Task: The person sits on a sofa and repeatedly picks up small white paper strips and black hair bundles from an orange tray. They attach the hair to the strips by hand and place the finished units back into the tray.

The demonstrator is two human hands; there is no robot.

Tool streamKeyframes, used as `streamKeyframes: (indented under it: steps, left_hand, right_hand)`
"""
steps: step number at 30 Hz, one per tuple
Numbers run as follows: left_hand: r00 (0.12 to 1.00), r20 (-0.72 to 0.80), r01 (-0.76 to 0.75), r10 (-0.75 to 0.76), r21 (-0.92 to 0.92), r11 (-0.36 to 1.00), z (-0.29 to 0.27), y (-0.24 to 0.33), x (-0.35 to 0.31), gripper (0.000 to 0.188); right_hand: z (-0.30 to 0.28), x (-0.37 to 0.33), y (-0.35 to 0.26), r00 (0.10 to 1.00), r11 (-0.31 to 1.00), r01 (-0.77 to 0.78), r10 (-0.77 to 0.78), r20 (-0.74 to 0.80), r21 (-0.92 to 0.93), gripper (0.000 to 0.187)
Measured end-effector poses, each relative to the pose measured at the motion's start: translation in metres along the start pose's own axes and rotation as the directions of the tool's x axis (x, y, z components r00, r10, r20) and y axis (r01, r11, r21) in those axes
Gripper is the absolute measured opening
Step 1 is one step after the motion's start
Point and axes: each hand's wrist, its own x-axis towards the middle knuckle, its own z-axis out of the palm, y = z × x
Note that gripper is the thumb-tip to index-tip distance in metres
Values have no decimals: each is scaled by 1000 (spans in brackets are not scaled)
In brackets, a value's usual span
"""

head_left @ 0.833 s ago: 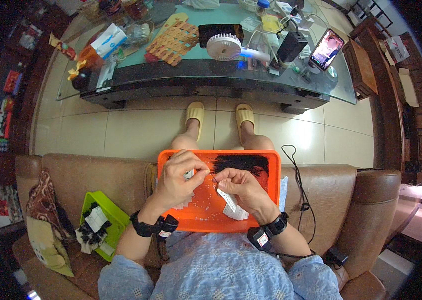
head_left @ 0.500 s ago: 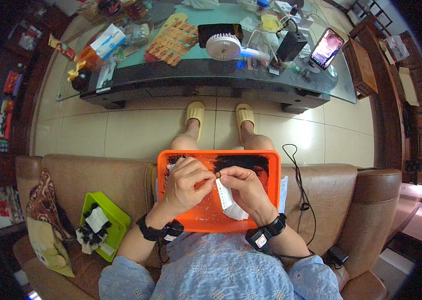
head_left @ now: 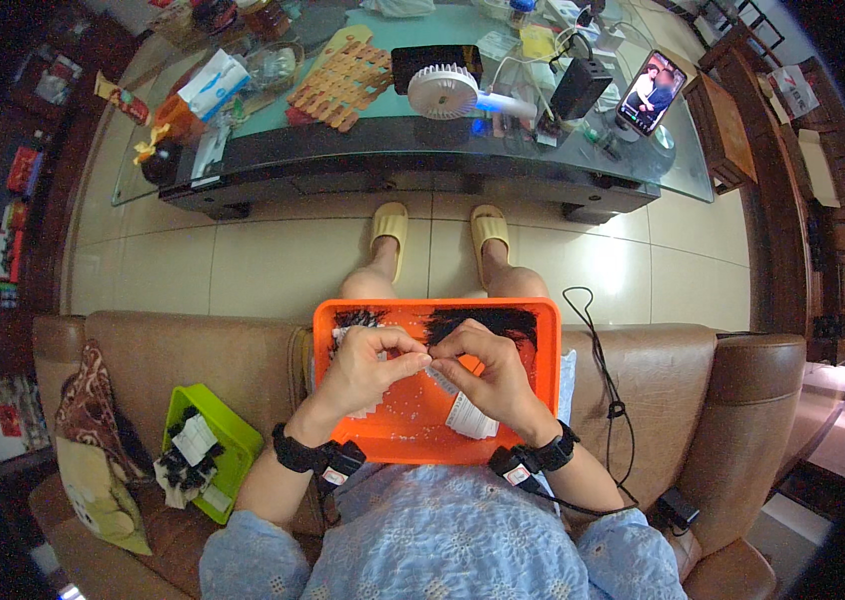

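Over the orange tray (head_left: 383, 453) on my lap, my left hand (head_left: 365, 372) and my right hand (head_left: 491, 378) meet fingertip to fingertip, both closed in a pinch. A white printed paper tag (head_left: 444, 383) shows below my right fingertips and is partly hidden by that hand. What my left fingertips pinch is too small to make out. Beneath my right hand lies a stack of white tags (head_left: 471, 418). Black strands (head_left: 478, 318) are heaped in the tray's far right part, and a smaller dark bunch (head_left: 361, 317) sits at its far left.
To my left on the brown sofa (head_left: 213, 345) stands a green tray (head_left: 241, 440) with black-and-white bundles. A black cable (head_left: 598, 360) loops at my right. Ahead is a glass table (head_left: 343, 140) bearing a white fan (head_left: 443, 92) and a phone (head_left: 652, 92).
The tag hung in full view below my right fingers; now it is mostly covered by that hand. My left fingers have straightened somewhat, and my fingertips remain together.
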Motion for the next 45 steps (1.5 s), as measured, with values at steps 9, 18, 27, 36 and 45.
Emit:
streamKeyframes:
  steps: [9, 18, 27, 36, 45]
  left_hand:
    - [989, -22, -143, 143, 12, 990, 1, 17, 1, 8]
    - [957, 9, -282, 289, 253, 925, 0, 18, 2, 9]
    - [990, -89, 86, -107, -220, 972, 11, 25, -13, 11]
    - [998, -57, 5, -24, -320, 947, 16, 6, -11, 8]
    - [986, -73, -152, 152, 0, 988, 11, 22, -8, 7]
  right_hand:
    - [5, -4, -6, 931, 873, -349, 364, 21, 340, 12]
    - [4, -5, -5, 983, 983, -184, 184, -17, 24, 10]
    - [4, -7, -6, 870, 635, -445, 475, 136, 632, 4]
    - [7, -10, -5, 833, 490, -506, 490, 257, 709, 3]
    - [8, -10, -8, 897, 713, -415, 423, 125, 565, 8]
